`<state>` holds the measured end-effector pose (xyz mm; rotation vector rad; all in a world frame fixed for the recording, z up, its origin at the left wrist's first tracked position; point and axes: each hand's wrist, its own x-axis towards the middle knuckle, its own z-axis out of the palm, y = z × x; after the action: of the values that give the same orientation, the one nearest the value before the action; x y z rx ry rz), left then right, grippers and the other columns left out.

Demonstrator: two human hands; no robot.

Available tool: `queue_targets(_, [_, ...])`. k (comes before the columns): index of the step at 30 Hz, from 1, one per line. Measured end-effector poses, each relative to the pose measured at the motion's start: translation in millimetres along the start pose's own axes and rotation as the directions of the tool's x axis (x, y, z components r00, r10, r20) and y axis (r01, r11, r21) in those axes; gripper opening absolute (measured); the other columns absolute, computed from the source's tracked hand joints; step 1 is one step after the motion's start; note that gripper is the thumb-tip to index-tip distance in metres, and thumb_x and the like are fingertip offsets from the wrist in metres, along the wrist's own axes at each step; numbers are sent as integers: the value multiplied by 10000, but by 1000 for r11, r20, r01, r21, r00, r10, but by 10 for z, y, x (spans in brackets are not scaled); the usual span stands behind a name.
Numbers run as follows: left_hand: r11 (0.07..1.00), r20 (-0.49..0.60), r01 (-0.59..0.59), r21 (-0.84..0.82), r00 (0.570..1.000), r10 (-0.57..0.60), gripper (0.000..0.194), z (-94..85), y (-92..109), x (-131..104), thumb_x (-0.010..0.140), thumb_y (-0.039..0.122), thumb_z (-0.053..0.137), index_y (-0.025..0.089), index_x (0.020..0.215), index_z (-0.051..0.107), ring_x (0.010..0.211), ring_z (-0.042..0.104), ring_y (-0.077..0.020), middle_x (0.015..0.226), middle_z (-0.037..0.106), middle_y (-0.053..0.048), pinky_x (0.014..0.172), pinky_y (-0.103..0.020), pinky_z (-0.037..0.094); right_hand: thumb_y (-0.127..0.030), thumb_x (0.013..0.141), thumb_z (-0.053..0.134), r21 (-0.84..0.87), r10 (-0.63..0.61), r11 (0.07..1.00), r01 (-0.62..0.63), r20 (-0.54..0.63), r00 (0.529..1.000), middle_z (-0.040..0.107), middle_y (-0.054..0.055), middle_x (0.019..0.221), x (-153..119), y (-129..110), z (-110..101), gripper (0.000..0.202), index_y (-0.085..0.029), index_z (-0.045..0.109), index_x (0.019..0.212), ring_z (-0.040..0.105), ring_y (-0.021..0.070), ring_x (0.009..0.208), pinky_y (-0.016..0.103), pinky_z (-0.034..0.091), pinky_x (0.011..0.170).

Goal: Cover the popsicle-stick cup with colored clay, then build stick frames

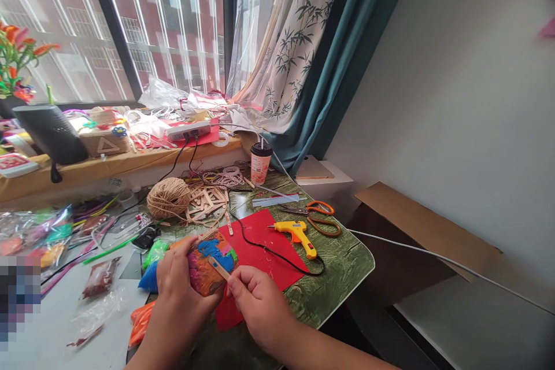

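My left hand (182, 283) is wrapped round the left side of a small board (203, 284) covered in coloured clay, with blue, orange, purple and green patches. In my right hand (260, 300) is a wooden craft stick (220, 269), pinched between thumb and fingers. Its tip rests on or just over the clay by the blue patch; I cannot tell which. Beneath and beyond the board lies a red sheet (255, 225). On that sheet sits a yellow glue gun (292, 234) with its black cord looping round. Bags of green clay (156, 253), blue clay (150, 278) and orange clay (141, 324) are beside my left hand.
Orange-handled scissors (321, 219) lie near the table's right edge. Behind the board are a twine ball (168, 198), wooden sticks (210, 202) and a lidded paper cup (261, 163). A power strip (188, 130) rests on the windowsill. Clay packets (102, 277) lie at left.
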<state>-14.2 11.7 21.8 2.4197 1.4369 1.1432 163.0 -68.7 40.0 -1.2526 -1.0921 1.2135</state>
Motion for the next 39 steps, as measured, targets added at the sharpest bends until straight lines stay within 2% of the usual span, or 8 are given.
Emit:
queue_targets(3, [998,23,53,13,998,-54,862,2,-56,14,719,419,816,245,1486,464,1226,595,-406,1288,603,-125,1062,-596,502,-757,1008,520,-45,-158,987,155,-84,984,491,-25,697,-70,-1,-6,582,-213,610,822,423,151,658,290,358,647])
queue_targets(10, [999,-10,-31,30,999,31,904,-5,-119,30,706,428,848,231,1493,448,1166,617,-401,1272,613,-132,1012,-576,527,-856,830,680,183,123,973,-138,91,988,364,-97,515,61,108,67,643,-223,586,767,292,112,497,258,232,488])
queue_targets(16, [998,-73,-57,31,996,59,879,-44,9,18,696,366,831,235,1480,456,1162,608,-388,1258,607,-126,1017,-556,529,-774,898,652,65,104,992,-108,61,993,453,-50,569,117,100,55,590,-215,593,717,390,126,544,263,295,536])
queue_targets(19, [999,-65,-33,23,997,35,863,-35,6,19,704,358,816,225,1479,460,1159,611,-386,1239,609,-124,1014,-550,529,-678,988,570,-102,15,995,-8,65,998,506,-20,636,19,63,29,522,-221,571,737,448,145,597,277,319,579])
queue_targets(23, [999,-83,-18,31,996,21,848,-14,-52,33,704,424,817,212,1456,488,1125,623,-393,1221,614,-131,984,-553,534,-586,1046,500,-281,-224,914,291,247,943,483,-18,644,-136,92,68,475,-231,515,732,449,148,596,299,287,589])
queue_targets(27, [1000,-50,-6,23,999,7,876,-26,-60,30,699,395,823,231,1483,468,1178,608,-396,1271,606,-136,1004,-547,534,-767,1007,482,-10,-42,999,43,82,996,474,-41,621,-88,103,126,574,-230,573,828,415,138,557,272,306,547])
queue_targets(30, [1000,-49,-13,26,999,14,896,-36,-29,14,709,439,839,235,1491,452,1191,597,-397,1274,602,-134,1026,-562,524,-875,893,570,142,59,988,-60,13,998,404,-77,579,47,40,109,655,-224,585,825,333,126,540,262,269,523])
queue_targets(39, [1000,-118,-12,8,993,13,788,-59,117,12,757,383,743,247,1483,471,1201,585,-377,1270,599,-124,1100,-563,461,-907,792,652,81,111,991,-109,-21,994,432,-61,591,167,39,68,702,-226,514,684,340,115,559,274,255,530])
